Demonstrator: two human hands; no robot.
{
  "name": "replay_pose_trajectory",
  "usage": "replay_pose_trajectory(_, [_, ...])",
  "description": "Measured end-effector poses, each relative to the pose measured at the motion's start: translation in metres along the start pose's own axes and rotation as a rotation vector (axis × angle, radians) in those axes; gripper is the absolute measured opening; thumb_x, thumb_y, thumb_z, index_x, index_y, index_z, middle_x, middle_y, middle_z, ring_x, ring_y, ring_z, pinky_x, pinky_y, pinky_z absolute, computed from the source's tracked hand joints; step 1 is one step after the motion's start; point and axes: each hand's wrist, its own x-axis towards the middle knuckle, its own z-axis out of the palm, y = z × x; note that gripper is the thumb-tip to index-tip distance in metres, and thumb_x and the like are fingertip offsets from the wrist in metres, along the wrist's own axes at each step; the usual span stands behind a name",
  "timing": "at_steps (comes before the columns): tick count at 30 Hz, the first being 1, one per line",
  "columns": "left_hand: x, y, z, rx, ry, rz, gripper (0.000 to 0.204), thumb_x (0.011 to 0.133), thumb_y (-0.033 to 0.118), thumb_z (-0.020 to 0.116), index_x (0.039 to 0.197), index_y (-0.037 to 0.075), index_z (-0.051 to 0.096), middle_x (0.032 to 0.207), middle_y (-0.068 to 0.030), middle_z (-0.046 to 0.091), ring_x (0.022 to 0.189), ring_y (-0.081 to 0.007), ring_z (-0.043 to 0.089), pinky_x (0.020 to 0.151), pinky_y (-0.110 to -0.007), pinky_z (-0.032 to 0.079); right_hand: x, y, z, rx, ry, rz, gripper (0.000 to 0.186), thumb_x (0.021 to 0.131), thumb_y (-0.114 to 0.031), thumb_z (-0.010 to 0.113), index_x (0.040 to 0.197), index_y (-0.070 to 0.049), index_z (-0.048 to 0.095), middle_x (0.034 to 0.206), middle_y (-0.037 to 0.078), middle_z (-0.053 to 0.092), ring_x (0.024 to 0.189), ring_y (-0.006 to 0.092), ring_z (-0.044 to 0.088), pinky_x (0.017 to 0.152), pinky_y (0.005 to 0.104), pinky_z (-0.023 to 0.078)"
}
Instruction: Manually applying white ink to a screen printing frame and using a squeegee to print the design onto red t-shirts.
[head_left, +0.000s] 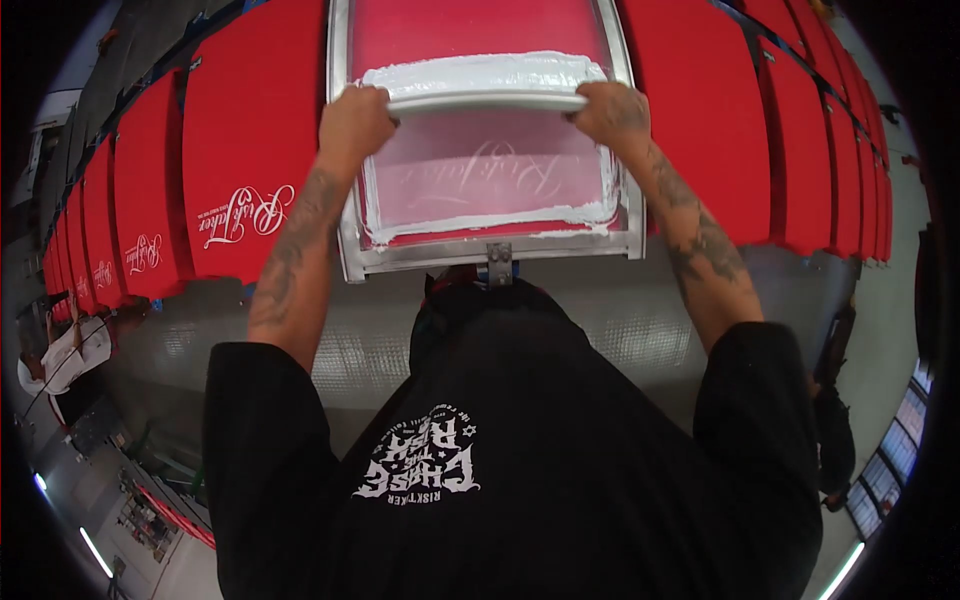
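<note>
"Why both fists on that thing?"

"To press it evenly, I'd guess. The left hand [358, 118] is wrapped around the left end of the pale bar [485, 103], the right hand [610, 113] around its right end."

"Tight?"

"Fingers curled fully closed on it, both sides. How hard they squeeze, I can't tell."

"Where does the bar sit?"

"Crosswise over the screen [450, 140], within the metal frame [400, 262]. Thick white paste [480, 72] lies just past its far side, with more streaked along the near and right edges. The frame's raised sides probably stop it running off."

"And that bracket [500, 264]?"

"Middle of the frame's near edge. Perhaps it holds the frame in line; I can't see all of it."

"Red cloth everywhere, too."

"Flat pieces side by side, likely spread to lie smooth. The left cloths [250, 110] show white lettering near their near ends; I see none on the right cloths [700, 110]. Well off to the left there's a person in white [85, 345]."
</note>
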Motion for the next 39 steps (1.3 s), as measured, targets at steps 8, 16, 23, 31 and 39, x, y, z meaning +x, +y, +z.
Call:
replay_pose_trajectory(8, [-0.176, 0.062, -0.007, -0.199, 0.046, 0.017, 0.016, 0.066, 0.001, 0.065, 0.08, 0.008, 0.063, 0.085, -0.0073, 0.064, 0.088, -0.0302, 0.063, 0.061, -0.044, 0.055, -0.174, -0.038, -0.016, 0.078, -0.046, -0.07, 0.026, 0.062, -0.009, 0.07, 0.086, -0.014, 0.075, 0.079, 0.006, 0.071, 0.082, 0.0234, 0.068, 0.081, 0.0414, 0.045])
replay_pose_trajectory(16, [-0.017, 0.013, -0.008, -0.05, -0.06, -0.045, 0.013, 0.078, 0.014, 0.068, 0.087, 0.005, 0.071, 0.094, -0.0143, 0.071, 0.094, -0.0339, 0.068, 0.073, -0.046, 0.059, -0.011, -0.002, 0.007, 0.045, -0.068, 0.017, 0.019, 0.072, -0.025, 0.069, 0.086, -0.011, 0.071, 0.083, 0.012, 0.072, 0.081, 0.031, 0.072, 0.07, 0.0437, 0.058])
replay_pose_trajectory(23, [-0.161, 0.061, 0.0, -0.17, 0.023, -0.003, 0.01, 0.07, 0.004, 0.065, 0.078, 0.009, 0.063, 0.083, -0.0082, 0.064, 0.086, -0.0302, 0.063, 0.064, -0.045, 0.056, -0.16, -0.018, -0.004, 0.112, -0.011, -0.084, 0.017, 0.062, -0.019, 0.073, 0.078, -0.014, 0.071, 0.074, 0.007, 0.07, 0.069, 0.0254, 0.069, 0.072, 0.0418, 0.045])
replay_pose_trajectory(31, [-0.049, 0.023, 0.013, -0.079, 0.042, -0.044, 0.012, 0.076, 0.009, 0.065, 0.085, 0.003, 0.071, 0.09, -0.0153, 0.071, 0.092, -0.0356, 0.066, 0.07, -0.046, 0.059, -0.047, -0.002, 0.02, 0.06, -0.03, 0.023, 0.017, 0.073, -0.022, 0.068, 0.084, -0.011, 0.072, 0.082, 0.013, 0.072, 0.076, 0.0313, 0.072, 0.07, 0.0448, 0.058])
replay_pose_trajectory(39, [-0.104, 0.032, 0.004, -0.112, -0.038, 0.012, 0.01, 0.075, 0.012, 0.068, 0.084, 0.007, 0.066, 0.086, -0.0123, 0.068, 0.09, -0.033, 0.065, 0.065, -0.048, 0.056, -0.107, 0.001, 0.018, 0.004, -0.042, -0.036, 0.02, 0.068, -0.025, 0.071, 0.086, -0.017, 0.075, 0.075, 0.009, 0.072, 0.069, 0.0278, 0.071, 0.062, 0.0438, 0.052])
